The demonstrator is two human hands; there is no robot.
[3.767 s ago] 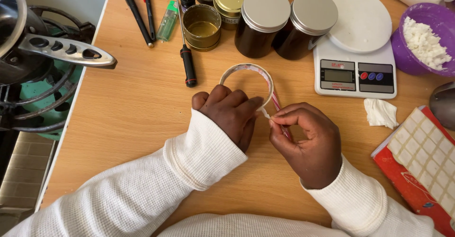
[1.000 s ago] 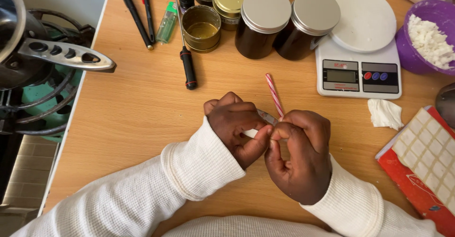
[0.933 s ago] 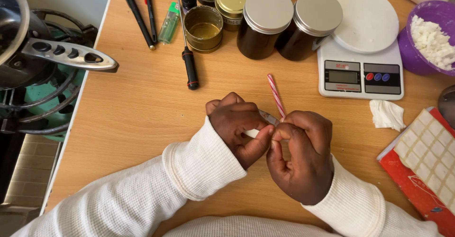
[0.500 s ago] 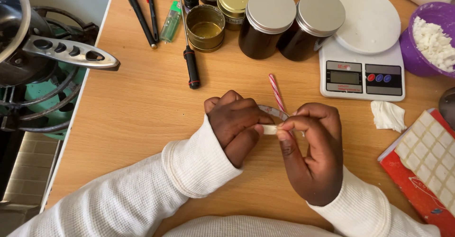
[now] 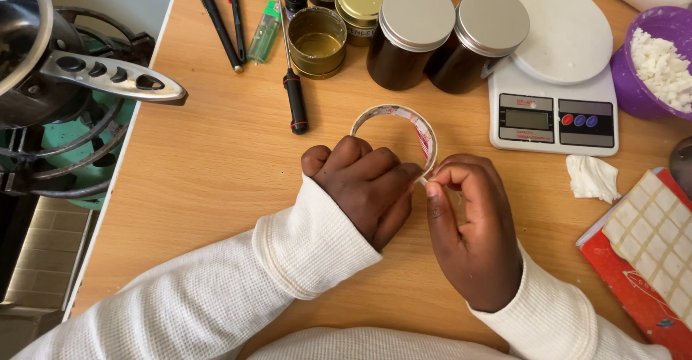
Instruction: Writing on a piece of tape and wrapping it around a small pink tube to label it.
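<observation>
My left hand [image 5: 367, 183] is curled around the near side of a thin roll of tape [image 5: 404, 118], a white ring with red marks inside, held over the wooden table [image 5: 194, 180]. My right hand [image 5: 472, 230] pinches the tape's edge at the ring's right side between thumb and forefinger. Both hands touch at the ring. White sleeves cover both arms.
Behind the hands stand two dark jars with metal lids [image 5: 447, 36], an open gold tin [image 5: 317, 39], a kitchen scale [image 5: 555, 100], a purple bowl of white flakes [image 5: 652, 61], a screwdriver [image 5: 294, 93], pens [image 5: 216, 18], a lighter [image 5: 264, 32]. A sticker sheet [image 5: 652, 245] lies right; a stove and pan handle [image 5: 108, 75] left.
The tape roll, held edge-on a second ago, is now turned flat so its ring faces up. My right hand has shifted from clasping it to pinching its right edge.
</observation>
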